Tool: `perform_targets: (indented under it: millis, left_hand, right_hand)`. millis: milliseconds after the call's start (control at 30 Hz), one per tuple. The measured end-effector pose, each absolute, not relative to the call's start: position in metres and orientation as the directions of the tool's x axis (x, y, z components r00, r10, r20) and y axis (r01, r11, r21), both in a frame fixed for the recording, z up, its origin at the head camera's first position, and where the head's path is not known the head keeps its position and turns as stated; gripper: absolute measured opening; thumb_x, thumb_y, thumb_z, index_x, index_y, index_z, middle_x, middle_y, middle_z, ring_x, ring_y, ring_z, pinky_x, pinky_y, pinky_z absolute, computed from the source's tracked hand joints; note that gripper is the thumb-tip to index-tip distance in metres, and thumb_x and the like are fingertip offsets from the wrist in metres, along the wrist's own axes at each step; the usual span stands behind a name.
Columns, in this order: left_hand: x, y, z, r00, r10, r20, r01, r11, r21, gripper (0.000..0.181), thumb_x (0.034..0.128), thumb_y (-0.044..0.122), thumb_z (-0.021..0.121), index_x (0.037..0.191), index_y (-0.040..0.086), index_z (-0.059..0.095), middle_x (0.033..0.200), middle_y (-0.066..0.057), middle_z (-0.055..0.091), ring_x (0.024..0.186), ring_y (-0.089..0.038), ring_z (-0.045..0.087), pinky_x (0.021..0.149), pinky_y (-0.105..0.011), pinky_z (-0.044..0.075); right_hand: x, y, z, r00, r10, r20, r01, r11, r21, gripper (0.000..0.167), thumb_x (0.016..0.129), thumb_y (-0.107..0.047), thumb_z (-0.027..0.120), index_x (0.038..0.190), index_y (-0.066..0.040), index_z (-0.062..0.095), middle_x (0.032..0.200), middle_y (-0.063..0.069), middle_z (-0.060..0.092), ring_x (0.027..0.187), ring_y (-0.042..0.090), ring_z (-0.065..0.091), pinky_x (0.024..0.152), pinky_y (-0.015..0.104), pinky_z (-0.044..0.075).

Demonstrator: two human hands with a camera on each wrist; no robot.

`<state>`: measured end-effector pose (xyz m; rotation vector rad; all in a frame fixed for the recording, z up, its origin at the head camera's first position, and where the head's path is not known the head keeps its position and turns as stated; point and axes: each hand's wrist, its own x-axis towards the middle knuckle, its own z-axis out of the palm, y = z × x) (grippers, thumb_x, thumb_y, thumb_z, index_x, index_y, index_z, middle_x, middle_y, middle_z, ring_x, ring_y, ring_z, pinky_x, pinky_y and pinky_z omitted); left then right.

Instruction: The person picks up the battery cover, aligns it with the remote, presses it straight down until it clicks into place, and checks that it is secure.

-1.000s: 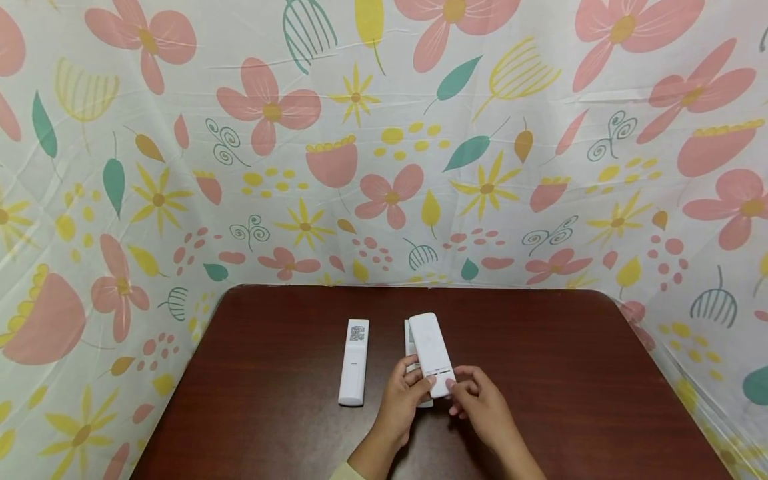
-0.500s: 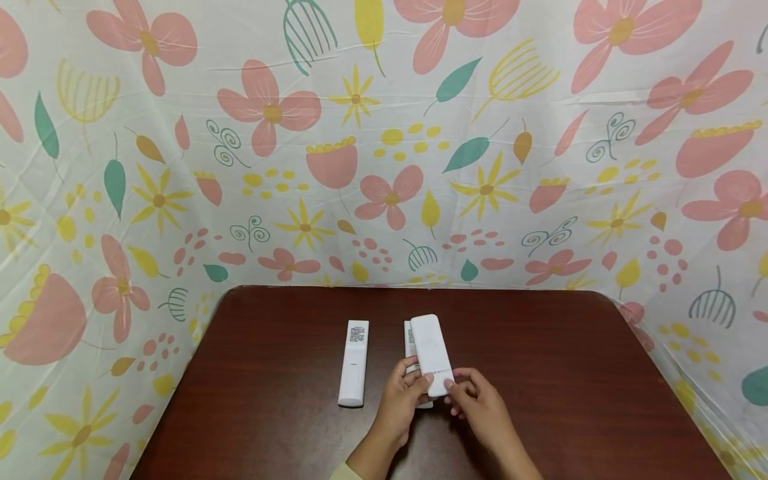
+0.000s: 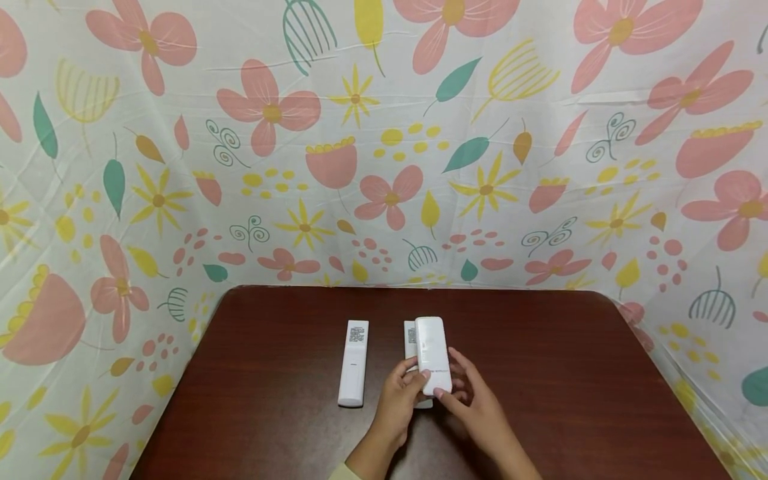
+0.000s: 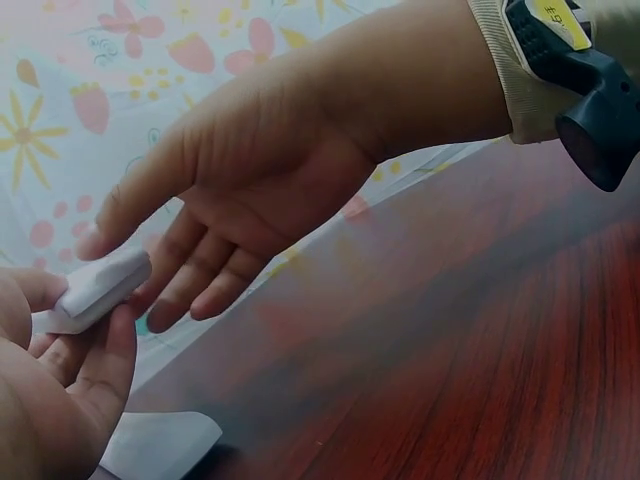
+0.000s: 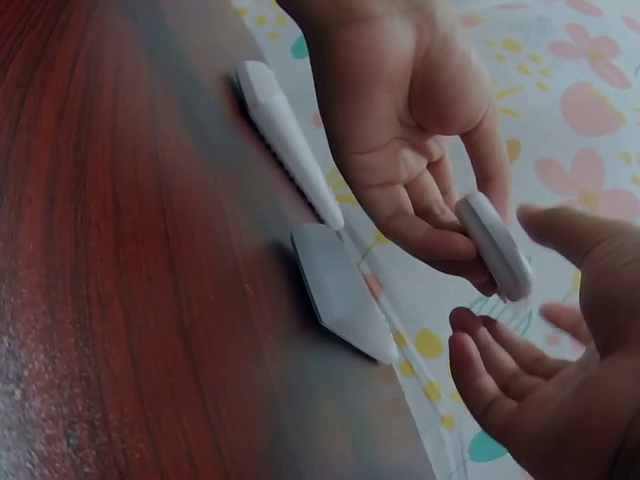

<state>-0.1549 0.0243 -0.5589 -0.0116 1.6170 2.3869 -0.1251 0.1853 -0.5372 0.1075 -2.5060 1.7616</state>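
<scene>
In the head view my left hand (image 3: 396, 403) grips a white remote control (image 3: 433, 347), with the thumb on its lower left side. A thin marked line crosses the remote near its lower end. The right hand (image 3: 480, 403) is at the remote's lower right, its thumb by the bottom edge. From the right wrist view, the right hand's fingers (image 5: 490, 375) are loose and spread, with a gap between them and the remote (image 5: 497, 245). A second white remote (image 3: 411, 337) with a printed label lies on the table behind the held one, mostly hidden.
Another white remote (image 3: 354, 363) with a printed label lies to the left on the dark reddish-brown table (image 3: 270, 400). A flower-patterned cloth (image 3: 390, 133) hangs behind the table and along both sides.
The held remote has turned more upright and shifted slightly right. Dark slots on its line have faded from sight. The right hand's fingers have loosened from it, its thumb moving left and down.
</scene>
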Motion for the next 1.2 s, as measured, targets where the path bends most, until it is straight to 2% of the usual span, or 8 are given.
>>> perform_targets:
  millis: [133, 267, 400, 567, 700, 933, 1200]
  left_hand:
    - [-0.1543, 0.0233, -0.5569, -0.967, 0.200, -0.160, -0.222, -0.342, 0.913, 0.049, 0.0986, 0.019, 0.063, 0.140, -0.004, 0.051, 0.119, -0.018, 0.072, 0.093, -0.012, 0.071, 0.081, -0.024, 0.059]
    - [-0.1534, 0.0221, -0.5554, -0.967, 0.198, -0.160, -0.221, -0.343, 0.913, 0.049, 0.0989, 0.018, 0.062, 0.140, -0.006, 0.051, 0.120, -0.019, 0.072, 0.095, -0.013, 0.071, 0.081, -0.023, 0.059]
    - [-0.1529, 0.0215, -0.5551, -0.967, 0.200, -0.156, -0.218, -0.343, 0.914, 0.049, 0.0992, 0.018, 0.062, 0.141, -0.006, 0.051, 0.120, -0.020, 0.072, 0.095, -0.013, 0.072, 0.079, -0.023, 0.060]
    - [-0.1518, 0.0198, -0.5551, -0.968, 0.212, -0.138, -0.208, -0.358, 0.910, 0.058, 0.0986, 0.016, 0.063, 0.152, 0.008, 0.043, 0.118, -0.020, 0.072, 0.094, -0.014, 0.073, 0.079, -0.024, 0.061]
    - [-0.1517, 0.0185, -0.5540, -0.966, 0.225, -0.128, -0.204, -0.358, 0.911, 0.061, 0.0978, 0.016, 0.064, 0.154, 0.016, 0.042, 0.118, -0.018, 0.072, 0.095, -0.014, 0.073, 0.079, -0.023, 0.061]
    - [-0.1503, 0.0186, -0.5526, -0.960, 0.245, -0.135, -0.222, -0.377, 0.899, 0.070, 0.0927, 0.007, 0.068, 0.156, 0.017, 0.040, 0.119, -0.019, 0.071, 0.095, -0.015, 0.071, 0.078, -0.024, 0.061]
    - [-0.1491, 0.0185, -0.5497, -0.960, 0.249, -0.132, -0.222, -0.381, 0.897, 0.071, 0.0928, 0.006, 0.069, 0.156, 0.017, 0.039, 0.118, -0.019, 0.071, 0.096, -0.015, 0.071, 0.078, -0.024, 0.061]
  right_hand:
    - [-0.1240, 0.1866, -0.5399, -0.968, -0.107, 0.228, -0.252, 0.388, -0.886, 0.071, 0.088, -0.019, 0.079, 0.151, -0.024, 0.046, 0.132, 0.008, 0.063, 0.106, 0.010, 0.063, 0.083, 0.027, 0.059]
    - [-0.1235, 0.1877, -0.5415, -0.949, -0.154, 0.273, -0.314, 0.429, -0.847, 0.063, 0.089, -0.022, 0.078, 0.146, -0.025, 0.053, 0.133, 0.002, 0.062, 0.104, 0.011, 0.062, 0.085, 0.027, 0.059]
    - [-0.1242, 0.1877, -0.5406, -0.960, -0.152, 0.237, -0.281, 0.457, -0.844, 0.059, 0.089, -0.027, 0.078, 0.144, -0.029, 0.056, 0.138, -0.004, 0.061, 0.114, 0.006, 0.060, 0.092, 0.031, 0.058]
    - [-0.1254, 0.1882, -0.5408, -0.969, -0.133, 0.209, -0.247, 0.493, -0.834, 0.058, 0.088, -0.030, 0.078, 0.142, -0.036, 0.057, 0.141, -0.010, 0.060, 0.127, 0.001, 0.053, 0.101, 0.038, 0.056]
    - [-0.1260, 0.1886, -0.5423, -0.965, -0.141, 0.220, -0.261, 0.465, -0.846, 0.057, 0.088, -0.028, 0.078, 0.141, -0.032, 0.058, 0.140, -0.008, 0.062, 0.125, 0.001, 0.055, 0.098, 0.040, 0.058]
    - [-0.1266, 0.1894, -0.5446, -0.958, -0.149, 0.246, -0.288, 0.454, -0.843, 0.056, 0.088, -0.024, 0.078, 0.141, -0.028, 0.060, 0.137, -0.003, 0.064, 0.120, 0.000, 0.057, 0.093, 0.034, 0.060]
    - [-0.1256, 0.1881, -0.5437, -0.959, -0.128, 0.252, -0.282, 0.482, -0.829, 0.055, 0.088, -0.026, 0.078, 0.140, -0.031, 0.061, 0.137, 0.000, 0.065, 0.120, 0.000, 0.058, 0.090, 0.038, 0.061]
